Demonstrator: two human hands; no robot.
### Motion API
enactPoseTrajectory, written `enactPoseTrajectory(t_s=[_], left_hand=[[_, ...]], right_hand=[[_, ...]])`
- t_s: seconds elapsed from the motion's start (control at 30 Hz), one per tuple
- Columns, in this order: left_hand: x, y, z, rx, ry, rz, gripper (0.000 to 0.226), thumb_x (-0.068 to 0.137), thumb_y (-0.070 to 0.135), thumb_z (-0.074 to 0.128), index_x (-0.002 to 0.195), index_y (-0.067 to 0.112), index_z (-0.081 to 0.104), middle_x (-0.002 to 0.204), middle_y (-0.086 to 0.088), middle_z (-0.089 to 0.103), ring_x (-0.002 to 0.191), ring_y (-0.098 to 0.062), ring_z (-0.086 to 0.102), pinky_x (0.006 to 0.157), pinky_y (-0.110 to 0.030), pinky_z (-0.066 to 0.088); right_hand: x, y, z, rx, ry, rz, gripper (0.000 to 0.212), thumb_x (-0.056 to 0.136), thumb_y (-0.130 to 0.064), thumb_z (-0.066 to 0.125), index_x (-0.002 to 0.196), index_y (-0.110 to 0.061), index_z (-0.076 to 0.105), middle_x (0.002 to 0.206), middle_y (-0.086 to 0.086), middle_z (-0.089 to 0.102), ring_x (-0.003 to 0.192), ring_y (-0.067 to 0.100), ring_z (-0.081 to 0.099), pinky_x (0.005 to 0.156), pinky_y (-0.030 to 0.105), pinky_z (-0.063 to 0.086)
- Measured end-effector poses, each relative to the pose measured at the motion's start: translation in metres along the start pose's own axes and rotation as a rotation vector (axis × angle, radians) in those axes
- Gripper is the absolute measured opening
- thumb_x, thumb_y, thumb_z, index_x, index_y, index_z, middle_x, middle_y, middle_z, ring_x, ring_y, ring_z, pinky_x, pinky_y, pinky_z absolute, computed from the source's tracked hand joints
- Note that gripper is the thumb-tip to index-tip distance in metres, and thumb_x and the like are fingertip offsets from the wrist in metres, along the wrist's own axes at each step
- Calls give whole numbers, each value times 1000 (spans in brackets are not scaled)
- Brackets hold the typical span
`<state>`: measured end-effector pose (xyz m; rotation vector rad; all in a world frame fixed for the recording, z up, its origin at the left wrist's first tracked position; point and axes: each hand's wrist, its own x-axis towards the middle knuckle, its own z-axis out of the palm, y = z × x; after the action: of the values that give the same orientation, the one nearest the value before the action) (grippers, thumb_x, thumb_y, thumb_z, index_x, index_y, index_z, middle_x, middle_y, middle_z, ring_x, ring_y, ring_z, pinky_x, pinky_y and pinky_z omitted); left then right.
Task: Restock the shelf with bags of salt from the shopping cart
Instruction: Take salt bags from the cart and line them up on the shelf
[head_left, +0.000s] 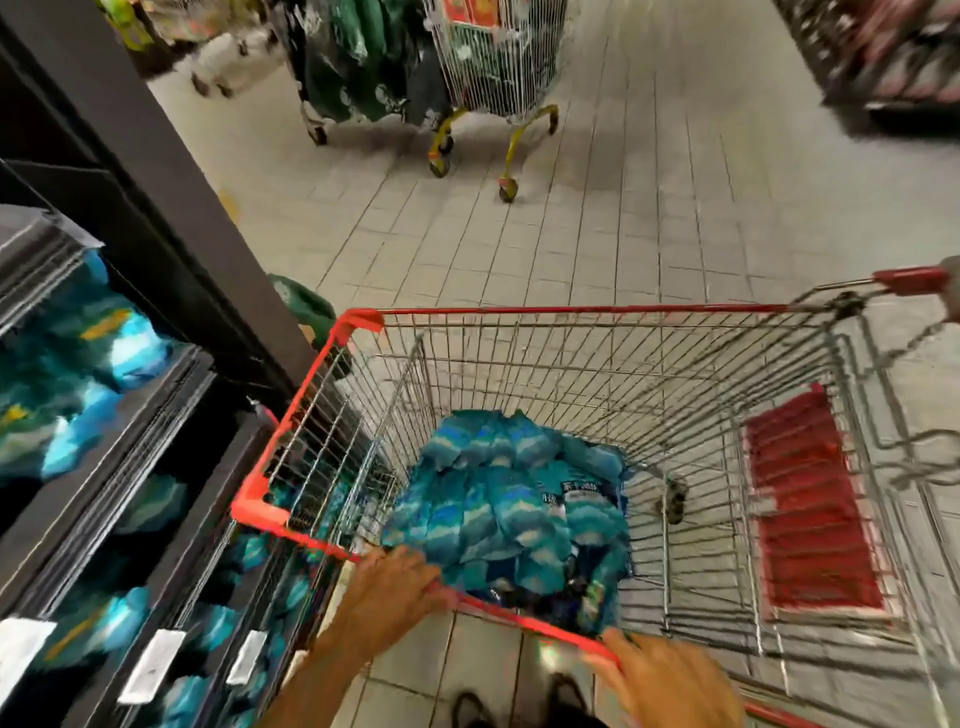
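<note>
- Hands on the cart rim: left hand has its fingers curled over the red near edge of the shopping cart; right hand lies on the same edge further right, blurred, so I cannot tell whether its fingers close round the rail. Neither hand holds a bag.
- Bags of salt, blue and teal, lie heaped in the near-left part of the basket, leaning toward the left hand's side. The rest of the wire floor shows bare; the red child-seat flap lies folded at the handle end.
- Shelf stands just left of the cart, dark, tiered, with similar blue bags already on several levels and white price tags along the lower edge.
- Step in hand, as I judge it: steadying or positioning the cart alongside the shelf before lifting bags out.
- To do it well: keep the cart close and parallel to the shelf so each bag travels a short way; hold the rim with one hand while the other reaches in; take bags from the top of the heap, since soft bags underneath may slump or drag others.
- Risk: the cart's red corner sits very near the shelf front and could knock the stock there.
- Floor: pale tile, looks clean.
- Room: shop aisle; a second wire cart on yellow legs stands further down, with dark green goods beside it; more shelving at far right, blurred.
</note>
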<state>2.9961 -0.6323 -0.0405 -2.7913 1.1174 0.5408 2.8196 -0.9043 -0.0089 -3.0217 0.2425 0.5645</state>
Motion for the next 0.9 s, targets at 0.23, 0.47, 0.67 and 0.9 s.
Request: enactPoseTrajectory(t_s=[0.23,0.47,0.67,0.9], left_hand=[[66,20,-21,-143,59,-15,97,68,87,-13,98,33,61,102,16,59,99,-6,55,89,-31,42],[68,-2,-22,-165,24,-68,87,73,87,-9,90,34,59,96,17,57,93,-4,53,93,-32,42],[68,6,-34,-174,5,-102,81,85,67,-12,100,30,58,107,11,60,102,-13,54,96,-33,39],[90,-5,-35,-480,-127,-310,32,100,45,38,91,20,55,99,-3,61,97,-24,61,86,-37,46]], right_hand=[[42,69,-21,-78,247,-74,49,92,-66,30,75,-35,64,51,-6,59,35,14,53,33,25,36],[66,63,-25,-83,310,-182,45,89,-66,36,72,-33,62,52,-8,60,39,13,55,38,24,38],[67,62,-25,-23,333,-205,50,95,-60,29,73,-31,64,61,-7,62,43,14,57,41,26,43],[82,50,-43,224,17,46,84,80,-81,-10,112,-39,56,114,-19,54,109,8,54,95,33,40]])
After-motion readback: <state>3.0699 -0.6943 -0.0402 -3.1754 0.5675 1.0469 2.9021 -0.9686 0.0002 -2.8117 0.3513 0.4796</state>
